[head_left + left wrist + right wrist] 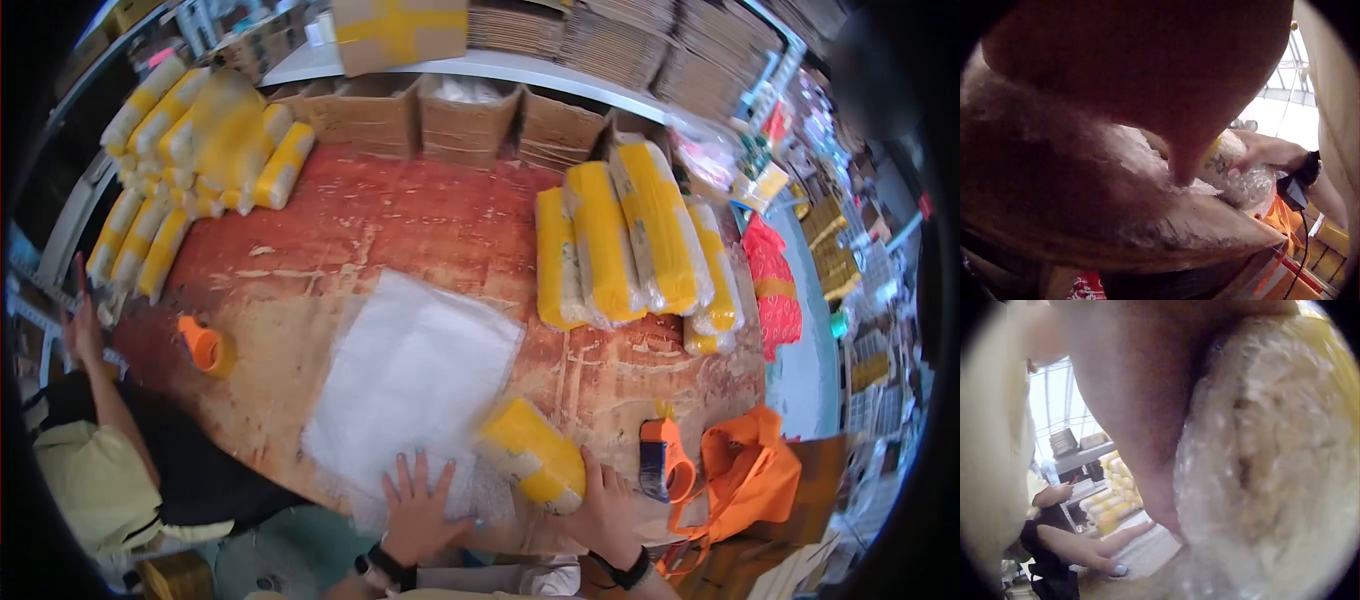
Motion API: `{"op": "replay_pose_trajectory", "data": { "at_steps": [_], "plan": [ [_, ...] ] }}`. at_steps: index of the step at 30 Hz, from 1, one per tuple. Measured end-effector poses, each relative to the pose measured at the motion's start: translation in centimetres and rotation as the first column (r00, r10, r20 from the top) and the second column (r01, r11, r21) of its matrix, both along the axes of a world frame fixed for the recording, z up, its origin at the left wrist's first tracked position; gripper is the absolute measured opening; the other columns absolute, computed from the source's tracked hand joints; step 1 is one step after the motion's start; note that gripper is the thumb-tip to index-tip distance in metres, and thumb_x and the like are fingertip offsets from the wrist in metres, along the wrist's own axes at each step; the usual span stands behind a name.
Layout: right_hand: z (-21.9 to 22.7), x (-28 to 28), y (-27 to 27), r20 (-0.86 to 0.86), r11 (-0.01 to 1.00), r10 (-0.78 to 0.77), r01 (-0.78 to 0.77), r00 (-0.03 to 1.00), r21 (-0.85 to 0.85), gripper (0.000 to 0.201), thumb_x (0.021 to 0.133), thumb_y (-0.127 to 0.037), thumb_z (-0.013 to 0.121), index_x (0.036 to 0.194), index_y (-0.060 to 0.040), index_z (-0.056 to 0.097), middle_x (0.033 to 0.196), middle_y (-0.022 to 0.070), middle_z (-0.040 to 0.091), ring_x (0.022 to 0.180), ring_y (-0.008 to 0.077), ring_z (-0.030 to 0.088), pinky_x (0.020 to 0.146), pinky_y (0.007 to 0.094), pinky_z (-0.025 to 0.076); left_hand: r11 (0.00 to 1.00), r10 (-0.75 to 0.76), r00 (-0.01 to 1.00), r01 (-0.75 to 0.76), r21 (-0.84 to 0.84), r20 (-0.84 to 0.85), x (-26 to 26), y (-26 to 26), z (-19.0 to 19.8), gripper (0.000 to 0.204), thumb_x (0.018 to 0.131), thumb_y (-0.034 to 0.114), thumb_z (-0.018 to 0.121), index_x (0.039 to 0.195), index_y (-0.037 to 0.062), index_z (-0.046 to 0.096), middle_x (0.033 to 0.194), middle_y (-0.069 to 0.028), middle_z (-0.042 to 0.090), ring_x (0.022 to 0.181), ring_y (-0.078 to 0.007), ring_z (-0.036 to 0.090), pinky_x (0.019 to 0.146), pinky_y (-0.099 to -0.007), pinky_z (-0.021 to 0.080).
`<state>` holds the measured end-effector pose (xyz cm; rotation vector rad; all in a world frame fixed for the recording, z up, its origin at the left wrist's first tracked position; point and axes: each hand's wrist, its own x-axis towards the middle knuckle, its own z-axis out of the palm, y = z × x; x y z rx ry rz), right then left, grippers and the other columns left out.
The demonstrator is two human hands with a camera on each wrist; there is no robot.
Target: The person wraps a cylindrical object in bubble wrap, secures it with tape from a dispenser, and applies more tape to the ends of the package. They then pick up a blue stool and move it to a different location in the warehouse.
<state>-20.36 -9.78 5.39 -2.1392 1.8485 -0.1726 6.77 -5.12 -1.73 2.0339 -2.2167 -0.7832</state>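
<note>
My left hand (422, 515) lies with fingers spread on the near edge of a stack of white wrapping sheets (415, 350), where clear bubble wrap (480, 495) also shows. Beside it, my right hand (605, 508) grips the near right end of a bundle (535, 455) wrapped in bubble wrap and yellow tape. The bundle's contents are hidden. In the left wrist view the right hand's fingers curl against the bubble-wrapped end (1247, 184). The right wrist view has that rounded end (1272, 462) up close, with the left hand (1082, 547) beyond it.
Orange tape dispensers (207, 348) lie at left and right, the right one near an orange bag (755, 465). Taped bundles (600, 245) are stacked at back right, more (190, 150) at back left. Open cardboard boxes (470, 125) line the back. Another person's arm (120, 420) is at left.
</note>
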Motion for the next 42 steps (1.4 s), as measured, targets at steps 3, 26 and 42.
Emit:
{"op": "replay_pose_trajectory", "data": {
  "at_steps": [3,26,42],
  "plan": [
    [-1.6,-0.4,0.3,0.069,0.995,-0.075,0.071,0.995,0.071,0.104,0.055,-0.041,0.088,0.141,-0.0054,0.041,0.108,0.0224,0.063,0.099,0.0410,0.063,0.084,0.0474,0.052,0.998,0.039,0.998,-0.042,-0.039,-0.058,-0.3,0.0,-0.3,0.102,0.076,0.065,0.068,0.156,0.0157,0.028,0.160,-0.0285,0.008,0.145,-0.0556,0.001,0.108,-0.0760,0.004],
    [0.6,-2.8,-5.4,0.193,0.823,-0.334,0.185,0.923,0.537,0.085,0.056,-0.041,0.086,0.118,0.0103,0.059,0.107,0.0187,0.070,0.093,0.0282,0.070,0.081,0.0379,0.056,0.888,0.408,0.905,-0.363,0.283,-0.119,4.7,-3.1,13.2,0.086,0.080,0.059,0.061,0.153,0.0212,0.034,0.160,-0.0274,0.016,0.146,-0.0532,0.009,0.111,-0.0741,0.005],
    [17.1,-11.2,1.8,0.657,0.662,-0.677,0.117,-0.332,0.740,0.051,0.094,-0.039,0.061,0.132,-0.0063,0.054,0.118,0.0099,0.067,0.099,0.0231,0.067,0.086,0.0387,0.056,0.781,0.491,0.870,-0.416,0.466,-0.046,10.2,-1.1,9.6,0.081,0.086,0.058,0.055,0.150,0.0125,0.038,0.154,-0.0357,0.022,0.145,-0.0514,0.017,0.119,-0.0578,0.010]
  ]
}}
